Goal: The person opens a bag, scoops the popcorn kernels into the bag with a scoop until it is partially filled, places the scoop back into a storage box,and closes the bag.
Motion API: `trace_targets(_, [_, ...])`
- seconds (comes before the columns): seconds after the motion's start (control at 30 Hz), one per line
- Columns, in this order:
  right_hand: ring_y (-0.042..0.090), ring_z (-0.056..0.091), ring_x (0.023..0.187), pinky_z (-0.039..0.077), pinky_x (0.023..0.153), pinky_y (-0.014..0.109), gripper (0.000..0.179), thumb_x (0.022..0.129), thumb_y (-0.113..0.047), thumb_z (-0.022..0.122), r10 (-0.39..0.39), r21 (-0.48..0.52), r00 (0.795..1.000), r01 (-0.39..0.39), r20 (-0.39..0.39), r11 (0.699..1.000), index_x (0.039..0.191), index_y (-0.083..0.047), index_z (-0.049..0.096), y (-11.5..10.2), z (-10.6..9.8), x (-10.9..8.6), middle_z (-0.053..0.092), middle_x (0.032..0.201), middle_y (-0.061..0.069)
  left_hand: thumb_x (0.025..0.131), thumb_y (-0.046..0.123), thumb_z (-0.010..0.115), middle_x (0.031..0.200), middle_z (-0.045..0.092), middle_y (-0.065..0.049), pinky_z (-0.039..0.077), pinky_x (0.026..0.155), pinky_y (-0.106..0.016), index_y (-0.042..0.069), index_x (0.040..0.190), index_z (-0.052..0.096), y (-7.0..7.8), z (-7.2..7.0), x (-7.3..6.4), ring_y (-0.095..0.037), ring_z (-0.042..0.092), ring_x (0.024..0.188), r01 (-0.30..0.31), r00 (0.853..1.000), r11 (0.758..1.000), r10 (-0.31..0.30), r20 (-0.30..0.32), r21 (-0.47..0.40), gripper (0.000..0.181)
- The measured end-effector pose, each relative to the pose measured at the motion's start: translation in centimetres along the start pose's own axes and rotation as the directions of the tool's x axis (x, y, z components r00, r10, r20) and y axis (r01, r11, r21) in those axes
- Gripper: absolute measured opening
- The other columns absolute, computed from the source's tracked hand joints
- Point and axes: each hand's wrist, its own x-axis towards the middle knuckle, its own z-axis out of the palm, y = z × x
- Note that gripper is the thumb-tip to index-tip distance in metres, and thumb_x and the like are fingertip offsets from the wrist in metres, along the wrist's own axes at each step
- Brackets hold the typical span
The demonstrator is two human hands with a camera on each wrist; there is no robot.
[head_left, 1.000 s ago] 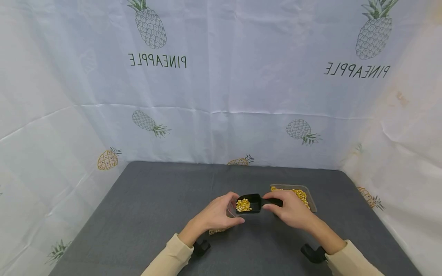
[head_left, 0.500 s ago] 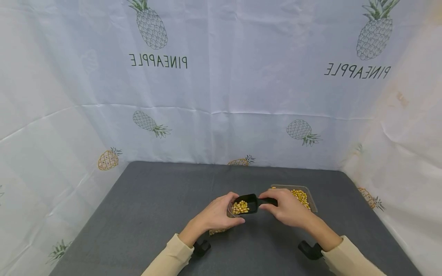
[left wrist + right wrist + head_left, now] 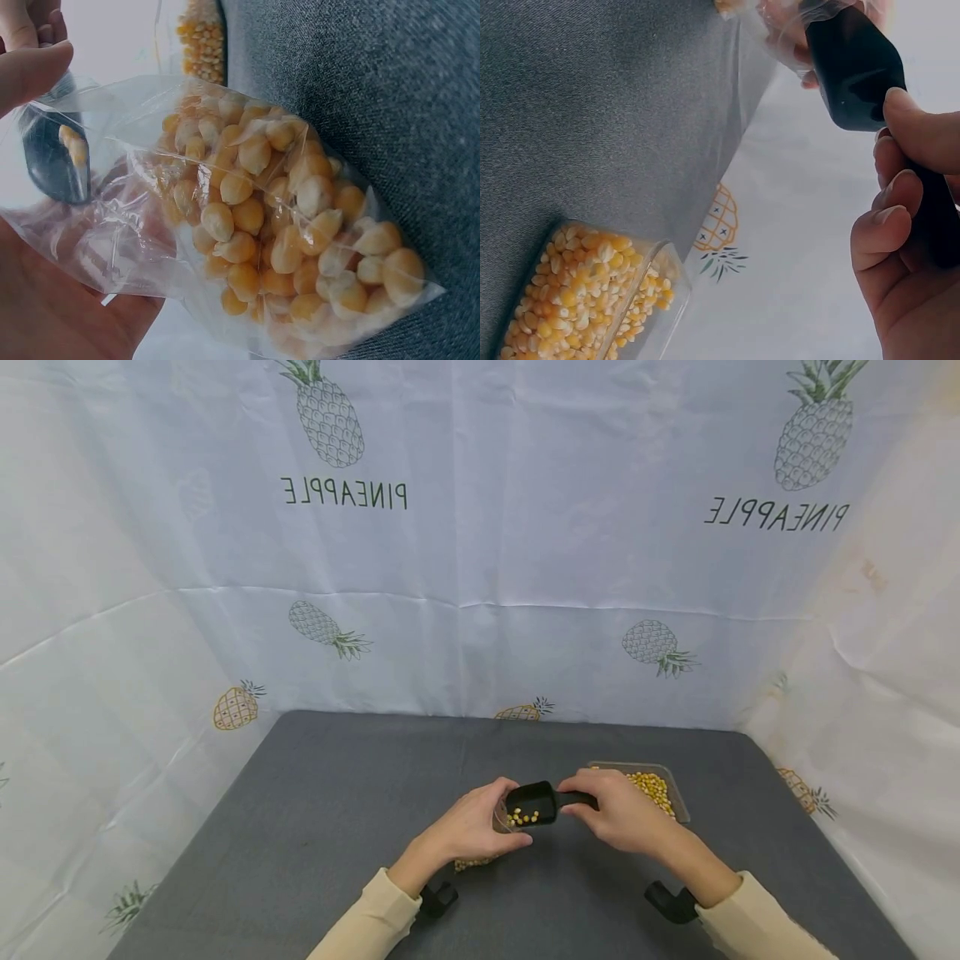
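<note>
My right hand (image 3: 618, 810) grips the handle of a black scoop (image 3: 855, 71), whose front end is tipped into the mouth of a clear plastic bag (image 3: 292, 225). A few yellow corn kernels (image 3: 522, 817) still lie in the scoop. Around the bag's mouth my left hand (image 3: 476, 822) curls, thumb and fingers holding it spread. The lower part of the bag bulges with corn kernels, as the left wrist view shows. In the head view the left hand hides most of the bag.
Behind my right hand a clear rectangular container (image 3: 678, 802) of corn kernels stands on the dark grey table (image 3: 360, 777). A pineapple-print curtain (image 3: 480, 527) hangs at the back and both sides. Each wrist wears a black mount (image 3: 670, 903).
The scoop has moved slightly left and tilted toward the bag. Most of its kernels have slid out, leaving a few. The left hand has stayed in place.
</note>
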Motion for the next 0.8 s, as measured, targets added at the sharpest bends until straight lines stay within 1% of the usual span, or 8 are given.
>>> trace_targets(0.17, [0.002, 0.057, 0.076, 0.049, 0.062, 0.024, 0.022, 0.089, -0.008, 0.078, -0.048, -0.047, 0.999, 0.047, -0.009, 0.998, 0.11, -0.009, 0.074, -0.2, 0.0, -0.1, 0.066, 0.094, -0.005, 0.089, 0.041, 0.077, 0.099, 0.062, 0.008, 0.053, 0.071, -0.023, 0.012, 0.138, 0.051, -0.1, 0.0, 0.0, 0.001, 0.061, 0.076, -0.011, 1.0, 0.999, 0.012, 0.015, -0.045, 0.062])
trace_targets(0.3, [0.001, 0.056, 0.075, 0.049, 0.062, 0.024, 0.022, 0.09, -0.009, 0.078, -0.06, -0.075, 0.998, 0.059, -0.004, 0.995, 0.111, -0.009, 0.074, -0.3, 0.0, -0.1, 0.065, 0.094, -0.006, 0.09, 0.041, 0.077, 0.1, 0.062, 0.008, 0.053, 0.071, -0.023, 0.012, 0.138, 0.051, -0.1, 0.0, -0.1, 0.001, 0.061, 0.076, -0.016, 1.0, 0.999, 0.017, 0.013, -0.042, 0.062])
trace_targets(0.47, [0.001, 0.054, 0.074, 0.048, 0.061, 0.024, 0.022, 0.089, -0.009, 0.078, -0.078, -0.071, 0.997, 0.077, -0.019, 0.994, 0.111, -0.009, 0.074, -0.3, 0.1, -0.2, 0.064, 0.092, -0.007, 0.09, 0.042, 0.076, 0.102, 0.062, 0.007, 0.053, 0.072, -0.023, 0.012, 0.138, 0.052, -0.1, 0.0, -0.1, 0.001, 0.061, 0.077, -0.02, 1.0, 0.999, 0.02, 0.011, -0.04, 0.062])
trace_targets(0.57, [0.0, 0.054, 0.074, 0.048, 0.061, 0.024, 0.022, 0.089, -0.009, 0.078, -0.068, -0.044, 0.997, 0.066, -0.034, 0.997, 0.111, -0.009, 0.074, 0.0, 0.2, -0.4, 0.064, 0.092, -0.007, 0.09, 0.04, 0.077, 0.103, 0.063, 0.005, 0.054, 0.073, -0.022, 0.012, 0.137, 0.052, -0.1, 0.0, -0.1, 0.001, 0.063, 0.079, -0.022, 1.0, 0.998, 0.022, 0.013, -0.056, 0.061])
trace_targets(0.67, [0.0, 0.053, 0.074, 0.048, 0.061, 0.024, 0.023, 0.089, -0.01, 0.078, -0.03, 0.001, 0.999, 0.03, -0.041, 1.0, 0.112, -0.01, 0.074, 0.4, 0.1, -0.9, 0.065, 0.093, -0.007, 0.09, 0.04, 0.077, 0.105, 0.062, 0.004, 0.055, 0.074, -0.022, 0.013, 0.137, 0.051, -0.2, 0.1, 0.0, 0.002, 0.063, 0.08, -0.024, 1.0, 0.998, 0.024, 0.013, -0.062, 0.06])
trace_targets(0.8, [0.001, 0.054, 0.075, 0.047, 0.061, 0.025, 0.024, 0.09, -0.009, 0.076, 0.011, 0.041, 0.999, -0.009, -0.049, 0.999, 0.114, -0.01, 0.074, 1.1, 0.0, -1.7, 0.067, 0.097, -0.004, 0.091, 0.042, 0.075, 0.106, 0.06, 0.004, 0.054, 0.075, -0.022, 0.013, 0.138, 0.051, -0.2, 0.1, -0.1, 0.002, 0.062, 0.079, -0.02, 1.0, 0.999, 0.021, 0.015, -0.045, 0.06])
